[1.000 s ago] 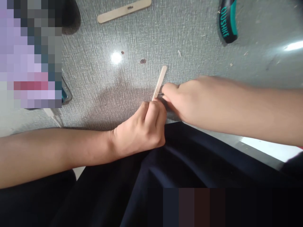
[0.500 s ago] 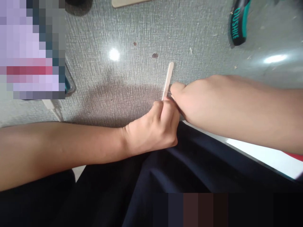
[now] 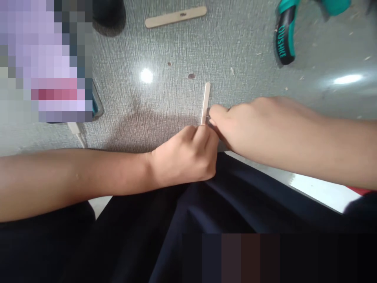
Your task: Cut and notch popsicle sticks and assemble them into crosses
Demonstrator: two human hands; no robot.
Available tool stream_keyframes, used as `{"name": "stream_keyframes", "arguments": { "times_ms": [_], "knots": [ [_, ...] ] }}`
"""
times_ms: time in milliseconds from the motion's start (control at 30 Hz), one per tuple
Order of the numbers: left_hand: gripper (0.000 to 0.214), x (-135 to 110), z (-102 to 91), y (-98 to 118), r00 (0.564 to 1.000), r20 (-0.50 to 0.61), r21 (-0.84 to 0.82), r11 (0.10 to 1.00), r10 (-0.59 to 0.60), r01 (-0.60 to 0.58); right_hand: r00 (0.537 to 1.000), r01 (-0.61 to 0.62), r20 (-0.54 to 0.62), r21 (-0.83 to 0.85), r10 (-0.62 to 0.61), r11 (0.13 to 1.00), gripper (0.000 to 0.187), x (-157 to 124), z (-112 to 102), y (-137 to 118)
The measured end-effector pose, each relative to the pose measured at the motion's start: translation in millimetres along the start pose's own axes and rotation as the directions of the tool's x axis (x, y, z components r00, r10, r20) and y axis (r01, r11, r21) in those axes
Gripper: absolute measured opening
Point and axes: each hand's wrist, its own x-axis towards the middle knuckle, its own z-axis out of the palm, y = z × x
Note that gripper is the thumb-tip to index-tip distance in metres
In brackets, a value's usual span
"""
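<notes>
My left hand [image 3: 191, 153] is closed round the lower part of a pale wooden craft stick [image 3: 206, 98]. The stick's rounded upper end points away from me, tilted slightly right. Close against the stick's right side is my right hand [image 3: 235, 118], its fingers pinched together. A very thin light line shows between the stick and the right fingertips. What the right hand grips is mostly hidden, so its kind cannot be made out. Both hands are just over the table's near edge, above dark trousers.
Another craft stick [image 3: 165, 19] with a small dark mark lies farther back on the grey textured table [image 3: 165, 98]. Teal-and-black tool handles [image 3: 286, 39] are at the upper right. A dark round object [image 3: 108, 15] and a white cable plug [image 3: 74, 127] are at the left. Small wood slivers are scattered about.
The view has shifted, bringing the whole second stick and more of the tool handles into sight. Both hands keep nearly the same hold; the right fingers have moved slightly relative to the stick.
</notes>
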Motion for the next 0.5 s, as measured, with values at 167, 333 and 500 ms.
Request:
{"name": "stream_keyframes", "arguments": {
  "times_ms": [167,333,500],
  "knots": [
    [0.024,6,-12.1,-22,0.922,-0.004,-0.522,0.787,-0.388,0.329,0.986,-0.055,-0.169,-0.242,0.014,0.969,0.04,-12,-5,4],
    [0.019,12,0.0,-42,0.718,0.277,-0.752,0.322,-0.639,0.576,0.923,0.088,-0.377,-0.004,-0.083,0.996,0.051,-7,4,24],
    [0.021,9,7.9,-51,0.707,0.235,-0.744,0.345,-0.667,0.573,0.876,0.358,-0.461,0.424,-0.142,0.832,0.04,1,10,36]
  ]
}}
